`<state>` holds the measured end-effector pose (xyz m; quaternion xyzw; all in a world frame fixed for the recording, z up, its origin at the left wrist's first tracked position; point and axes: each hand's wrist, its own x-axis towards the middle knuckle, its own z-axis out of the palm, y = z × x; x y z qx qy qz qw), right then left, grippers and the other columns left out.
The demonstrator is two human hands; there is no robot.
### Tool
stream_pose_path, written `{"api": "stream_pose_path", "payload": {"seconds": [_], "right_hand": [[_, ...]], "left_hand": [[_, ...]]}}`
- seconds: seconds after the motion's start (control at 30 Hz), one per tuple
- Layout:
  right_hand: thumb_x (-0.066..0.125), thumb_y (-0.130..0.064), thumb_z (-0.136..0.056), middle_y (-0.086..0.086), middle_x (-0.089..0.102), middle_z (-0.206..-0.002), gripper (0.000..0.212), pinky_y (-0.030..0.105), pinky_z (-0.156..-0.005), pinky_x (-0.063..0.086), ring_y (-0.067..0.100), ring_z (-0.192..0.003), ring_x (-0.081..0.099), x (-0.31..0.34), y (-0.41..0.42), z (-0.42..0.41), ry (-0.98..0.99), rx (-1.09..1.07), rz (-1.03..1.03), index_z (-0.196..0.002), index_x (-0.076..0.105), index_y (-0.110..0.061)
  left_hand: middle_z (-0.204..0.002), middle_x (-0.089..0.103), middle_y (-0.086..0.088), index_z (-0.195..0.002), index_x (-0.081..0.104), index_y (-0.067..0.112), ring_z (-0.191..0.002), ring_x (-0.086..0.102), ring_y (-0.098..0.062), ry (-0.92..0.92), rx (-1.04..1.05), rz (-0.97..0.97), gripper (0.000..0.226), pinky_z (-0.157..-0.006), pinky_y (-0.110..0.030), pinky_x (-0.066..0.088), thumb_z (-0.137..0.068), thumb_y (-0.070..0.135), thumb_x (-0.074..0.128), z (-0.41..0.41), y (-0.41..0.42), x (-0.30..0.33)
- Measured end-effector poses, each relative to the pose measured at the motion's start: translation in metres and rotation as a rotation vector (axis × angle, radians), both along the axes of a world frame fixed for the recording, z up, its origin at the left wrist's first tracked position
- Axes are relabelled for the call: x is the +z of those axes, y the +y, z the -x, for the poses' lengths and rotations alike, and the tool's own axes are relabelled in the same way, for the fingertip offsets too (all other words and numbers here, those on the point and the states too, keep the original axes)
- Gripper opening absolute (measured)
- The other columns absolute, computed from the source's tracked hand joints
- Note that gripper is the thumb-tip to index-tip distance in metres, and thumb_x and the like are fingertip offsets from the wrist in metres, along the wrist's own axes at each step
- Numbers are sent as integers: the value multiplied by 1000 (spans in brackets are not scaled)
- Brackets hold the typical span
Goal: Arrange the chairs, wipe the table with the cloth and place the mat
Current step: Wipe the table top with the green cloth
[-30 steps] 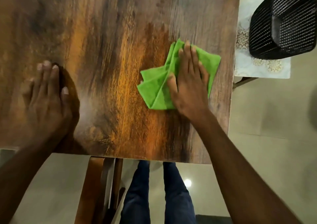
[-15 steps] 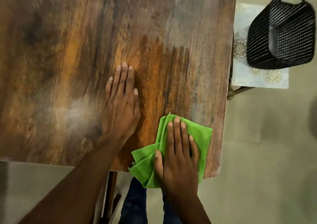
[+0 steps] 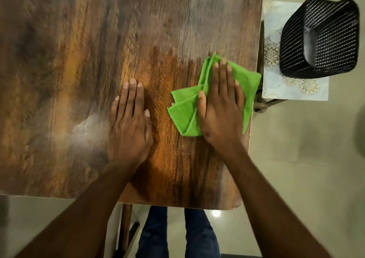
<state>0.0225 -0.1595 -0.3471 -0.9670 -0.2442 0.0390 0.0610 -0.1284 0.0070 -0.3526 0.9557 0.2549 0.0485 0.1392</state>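
Observation:
A folded green cloth (image 3: 185,112) lies on the dark wooden table (image 3: 79,60) close to its right edge. My right hand (image 3: 221,109) presses flat on the cloth with straight fingers. My left hand (image 3: 130,123) rests flat on the bare wood just left of the cloth, holding nothing. A patterned pale mat (image 3: 292,88) lies on a surface beside the table's right edge, under a black basket. Part of a wooden chair (image 3: 125,232) shows below the table's near edge.
A black woven basket (image 3: 320,36) with a handle sits on the mat at the upper right. My legs in blue jeans (image 3: 177,236) stand at the table's near edge. Beige tiled floor (image 3: 296,159) lies to the right.
My right hand has pushed the cloth away from the near edge, up along the right side of the table. My left hand stays flat on the wood beside it.

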Motion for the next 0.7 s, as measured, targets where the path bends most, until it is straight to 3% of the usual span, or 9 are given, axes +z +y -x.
{"api": "stream_pose_path", "payload": {"seconds": [0.17,0.27,0.47,0.6,0.7], "right_hand": [[26,-46,-109,6,2,-182,75,50,-133,18,24,-169,6,2,-63,133,79,-9,65,-173,8,-12],[29,-47,-107,6,6,-182,76,49,-131,20,25,-168,11,-3,-70,153,88,15,92,-173,12,-13],[32,-47,-108,5,3,-182,77,45,-134,16,21,-169,7,-9,-33,59,11,102,19,-174,9,-14],[28,-47,-111,5,9,-182,73,44,-134,17,19,-169,9,-9,11,-26,-61,39,-14,-173,12,-13],[27,-46,-113,6,11,-181,70,45,-134,18,20,-168,10,-9,19,-37,-60,-6,-19,-173,14,-13]], "left_hand": [[-181,14,-11,-172,17,7,-169,9,-22,-2,9,-19,61,-136,-49,16,-115,25,26,-1,1,-3],[-181,13,-11,-173,15,8,-169,7,-22,8,4,-34,62,-136,-47,15,-114,25,26,-1,1,-5],[-181,12,-12,-172,15,5,-169,8,-24,6,-6,-38,63,-136,-50,17,-114,24,27,-2,1,-6],[-181,14,-12,-172,17,5,-169,10,-24,-13,-6,-29,63,-136,-50,17,-113,23,29,-2,2,-6],[-181,14,-11,-173,16,7,-169,9,-22,-1,-3,-41,63,-136,-47,15,-113,23,29,-1,3,-7]]}}
